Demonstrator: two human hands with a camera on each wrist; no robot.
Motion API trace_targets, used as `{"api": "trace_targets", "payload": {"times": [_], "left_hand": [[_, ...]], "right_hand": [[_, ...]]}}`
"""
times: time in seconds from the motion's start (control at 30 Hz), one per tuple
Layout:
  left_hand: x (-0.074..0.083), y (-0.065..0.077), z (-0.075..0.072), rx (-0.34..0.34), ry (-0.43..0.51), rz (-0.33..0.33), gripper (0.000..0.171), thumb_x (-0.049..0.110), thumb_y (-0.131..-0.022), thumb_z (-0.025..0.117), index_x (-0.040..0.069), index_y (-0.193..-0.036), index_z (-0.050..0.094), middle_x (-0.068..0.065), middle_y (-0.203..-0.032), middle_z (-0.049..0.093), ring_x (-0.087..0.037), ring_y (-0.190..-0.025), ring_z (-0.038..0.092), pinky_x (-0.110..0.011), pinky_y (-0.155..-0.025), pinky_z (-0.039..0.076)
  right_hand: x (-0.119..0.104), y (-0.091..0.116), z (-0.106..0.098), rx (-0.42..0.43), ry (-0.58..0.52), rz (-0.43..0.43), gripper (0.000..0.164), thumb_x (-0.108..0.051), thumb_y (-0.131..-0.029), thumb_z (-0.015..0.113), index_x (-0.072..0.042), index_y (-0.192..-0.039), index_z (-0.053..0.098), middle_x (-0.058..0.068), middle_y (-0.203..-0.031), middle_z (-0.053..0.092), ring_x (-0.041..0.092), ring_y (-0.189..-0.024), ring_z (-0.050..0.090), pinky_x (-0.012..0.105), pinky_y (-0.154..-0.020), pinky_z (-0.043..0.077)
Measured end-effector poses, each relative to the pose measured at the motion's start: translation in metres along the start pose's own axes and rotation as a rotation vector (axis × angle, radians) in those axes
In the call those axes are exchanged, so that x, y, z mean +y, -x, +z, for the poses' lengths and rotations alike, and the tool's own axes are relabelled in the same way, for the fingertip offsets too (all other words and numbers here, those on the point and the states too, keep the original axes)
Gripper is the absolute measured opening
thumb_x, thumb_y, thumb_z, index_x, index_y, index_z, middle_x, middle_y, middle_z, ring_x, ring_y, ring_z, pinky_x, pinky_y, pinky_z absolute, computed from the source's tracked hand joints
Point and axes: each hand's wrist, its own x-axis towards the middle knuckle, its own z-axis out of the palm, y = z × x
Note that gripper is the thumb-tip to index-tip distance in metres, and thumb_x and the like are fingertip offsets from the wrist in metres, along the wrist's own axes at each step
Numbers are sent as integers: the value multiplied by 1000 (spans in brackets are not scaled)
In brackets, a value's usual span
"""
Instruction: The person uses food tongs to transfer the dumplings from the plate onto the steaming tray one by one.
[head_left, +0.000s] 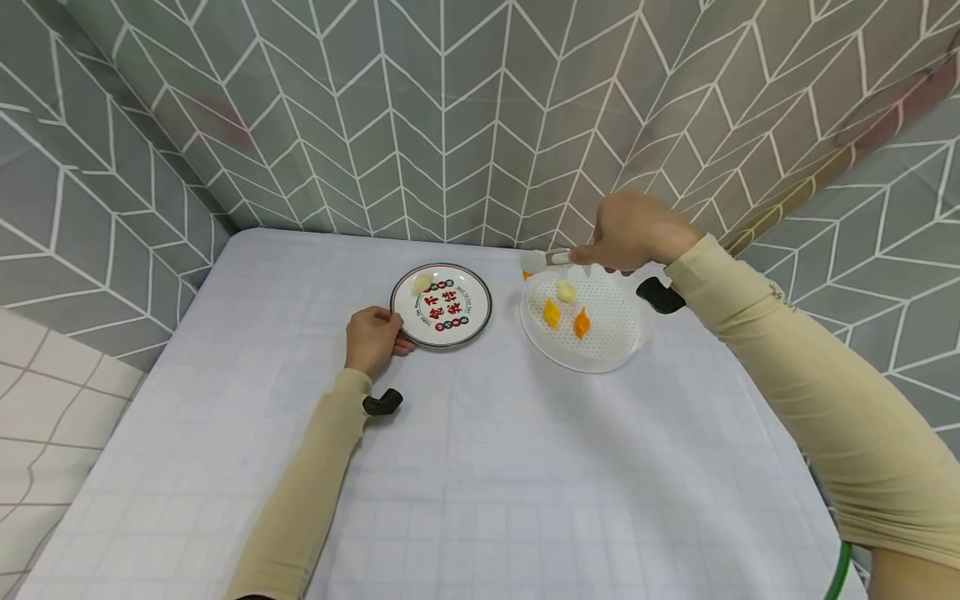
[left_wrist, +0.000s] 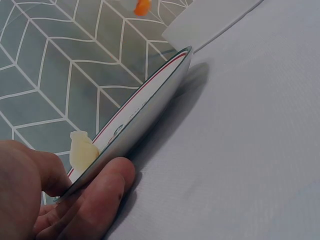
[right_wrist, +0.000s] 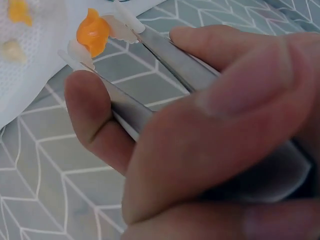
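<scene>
My left hand [head_left: 375,337] pinches the near-left rim of a round white plate [head_left: 474,321] with red characters, thumb above and fingers underneath. A pale yellow, wrapped-candy-shaped piece [left_wrist: 82,152] lies on the plate, close to the thumb. My right hand [head_left: 633,233] holds metal tongs [head_left: 558,257] with white, scalloped tips. Between those tips sits an orange candy-shaped piece [right_wrist: 93,32], raised over the far-left edge of a white perforated basket [head_left: 597,365]. Inside the basket are a yellow piece [head_left: 551,312], a pale yellow piece [head_left: 566,292] and another orange piece [head_left: 582,323].
A white cloth [head_left: 465,467] covers the table. Grey curtains [head_left: 450,125] with white zigzag lines hang behind the table's far edge and at both sides. Part of a green cord [head_left: 838,571] shows at the lower right.
</scene>
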Motion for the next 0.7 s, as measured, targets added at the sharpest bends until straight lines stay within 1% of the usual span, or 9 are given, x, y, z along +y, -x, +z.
{"api": "trace_targets", "payload": {"times": [0.2, 0.37, 0.53, 0.7], "left_hand": [[0, 0, 2, -1, -5, -2, 26, 11, -106, 56, -12, -119, 60, -18, -75, 75, -13, -51, 72, -30, -56, 67], [-1, 0, 2, -2, -4, -8, 26, 11, -106, 55, -11, -119, 59, -18, -76, 75, -13, -52, 72, -30, -56, 67], [0, 1, 2, 0, -9, -7, 26, 11, -107, 55, -11, -119, 60, -17, -76, 75, -13, -53, 72, -30, -57, 67], [1, 1, 1, -5, 0, -6, 26, 11, -107, 55, -12, -119, 59, -14, -74, 75, -12, -53, 72, -29, -58, 67]], "right_hand": [[21, 6, 3, 4, -8, 21, 46, -46, -100, 67, -7, -76, 77, 2, -65, 72, 15, -59, 69, 29, -58, 48], [37, 11, 9, -3, -19, 39, 46, -46, -99, 67, -7, -78, 78, 2, -67, 73, 16, -61, 70, 30, -56, 49], [51, 15, 16, -8, -25, 55, 46, -45, -100, 67, -7, -75, 76, 3, -68, 72, 15, -60, 70, 31, -55, 51], [63, 16, 22, -12, 4, 62, 48, -46, -100, 66, -7, -75, 77, 3, -67, 72, 15, -60, 70, 31, -57, 50]]}}
